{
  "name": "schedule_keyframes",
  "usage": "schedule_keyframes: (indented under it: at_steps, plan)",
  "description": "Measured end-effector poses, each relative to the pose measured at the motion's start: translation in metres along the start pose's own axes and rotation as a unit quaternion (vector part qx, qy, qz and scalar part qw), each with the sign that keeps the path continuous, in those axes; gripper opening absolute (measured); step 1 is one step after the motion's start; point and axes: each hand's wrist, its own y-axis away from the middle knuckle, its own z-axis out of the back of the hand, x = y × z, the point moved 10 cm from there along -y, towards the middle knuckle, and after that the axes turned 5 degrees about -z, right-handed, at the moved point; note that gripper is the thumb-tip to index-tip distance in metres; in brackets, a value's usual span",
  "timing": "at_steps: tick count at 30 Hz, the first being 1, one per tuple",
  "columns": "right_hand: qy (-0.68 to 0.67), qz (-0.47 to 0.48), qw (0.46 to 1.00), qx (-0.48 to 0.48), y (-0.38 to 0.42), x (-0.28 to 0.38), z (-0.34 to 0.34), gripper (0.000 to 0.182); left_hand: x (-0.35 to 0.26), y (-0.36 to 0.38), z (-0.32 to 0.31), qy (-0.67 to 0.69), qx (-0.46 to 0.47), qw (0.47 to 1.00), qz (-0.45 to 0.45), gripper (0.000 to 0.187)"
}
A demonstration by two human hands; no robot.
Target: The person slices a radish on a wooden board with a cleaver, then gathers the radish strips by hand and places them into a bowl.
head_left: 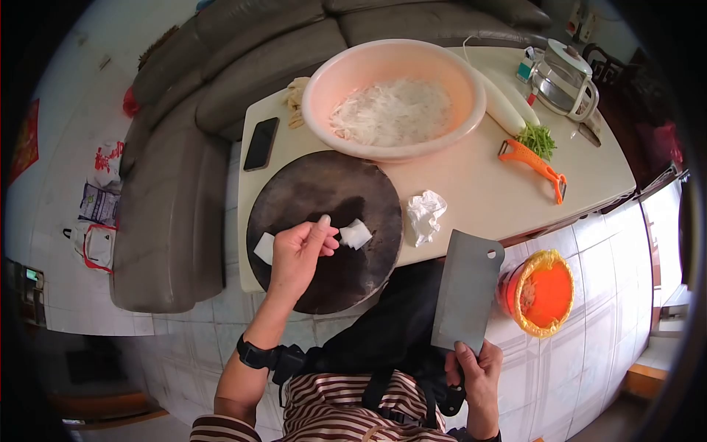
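My right hand grips the dark handle of a cleaver, its wide grey blade held upright over my lap. Over the round dark chopping board is my left hand, fingers curled in and thumb laid against them; whatever is inside them is hidden. Just right of those fingers lies a white radish piece on the board. Another white piece shows at the board's left edge, partly behind my left hand. Neither piece touches the cleaver.
A pink basin of white shreds stands behind the board. Around it are a phone, crumpled tissue, an orange peeler, white radishes and a glass kettle. A red bin stands on the floor at right.
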Motion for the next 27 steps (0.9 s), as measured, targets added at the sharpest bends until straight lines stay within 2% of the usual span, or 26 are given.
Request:
schedule_keyframes:
  at_steps: [3,5,6,9,10,11,12,13,14,15,18,20,21,23,24,27]
  plan:
    - [0.006,0.017,1.000,0.005,0.007,0.000,-0.009,0.025,-0.014,-0.006,0.015,-0.010,-0.017,1.000,-0.018,0.038]
    - [0.005,0.020,1.000,-0.007,0.012,-0.001,-0.013,0.025,-0.029,-0.016,0.022,-0.129,-0.008,0.991,-0.044,0.041]
    - [0.006,0.020,1.000,-0.012,0.015,-0.002,-0.015,0.025,-0.043,-0.021,0.021,-0.136,-0.021,0.987,-0.079,0.042]
    - [0.005,0.024,0.999,-0.028,0.020,-0.004,-0.019,0.025,-0.055,-0.043,0.015,-0.091,-0.033,0.989,-0.114,0.041]
    - [0.005,0.029,0.999,-0.020,0.022,-0.003,-0.023,0.024,-0.052,-0.049,0.013,-0.080,-0.019,0.992,-0.095,0.028]
    - [0.004,0.036,0.999,-0.014,0.025,-0.001,-0.026,0.023,-0.051,-0.057,0.008,-0.076,-0.016,0.992,-0.096,0.028]
    - [0.007,0.038,0.999,-0.020,0.027,0.000,-0.028,0.023,-0.057,-0.062,-0.004,0.009,-0.008,0.990,-0.141,0.022]
    - [0.010,0.035,0.999,-0.020,0.028,0.003,-0.032,0.023,-0.064,-0.063,-0.010,0.094,-0.002,0.978,-0.183,0.031]
    - [0.014,0.032,0.999,-0.019,0.029,0.004,-0.034,0.023,-0.080,-0.055,-0.015,-0.056,0.000,0.966,-0.254,0.060]
    - [0.018,0.034,0.999,-0.019,0.030,0.005,-0.034,0.023,-0.076,-0.049,-0.020,-0.047,0.011,0.972,-0.229,0.066]
    - [0.038,0.044,0.998,-0.020,0.033,0.006,-0.037,0.022,-0.045,-0.031,-0.021,-0.078,0.047,0.979,-0.180,0.057]
    - [0.038,0.030,0.998,-0.026,0.035,0.005,-0.038,0.022,-0.030,-0.010,-0.033,-0.239,0.099,0.929,-0.266,0.045]
    - [0.039,0.029,0.998,-0.028,0.035,0.004,-0.037,0.022,-0.024,-0.003,-0.034,-0.237,0.100,0.929,-0.265,0.045]
    - [0.053,0.035,0.998,-0.009,0.034,0.003,-0.043,0.023,-0.013,0.005,-0.037,-0.287,0.115,0.918,-0.250,0.031]
    - [0.053,0.033,0.998,-0.010,0.034,0.003,-0.044,0.023,-0.014,0.006,-0.036,-0.284,0.093,0.914,-0.275,0.024]
    - [0.080,0.050,0.996,0.005,0.036,0.009,-0.051,0.022,-0.013,0.005,-0.027,-0.241,0.072,0.930,-0.268,0.018]
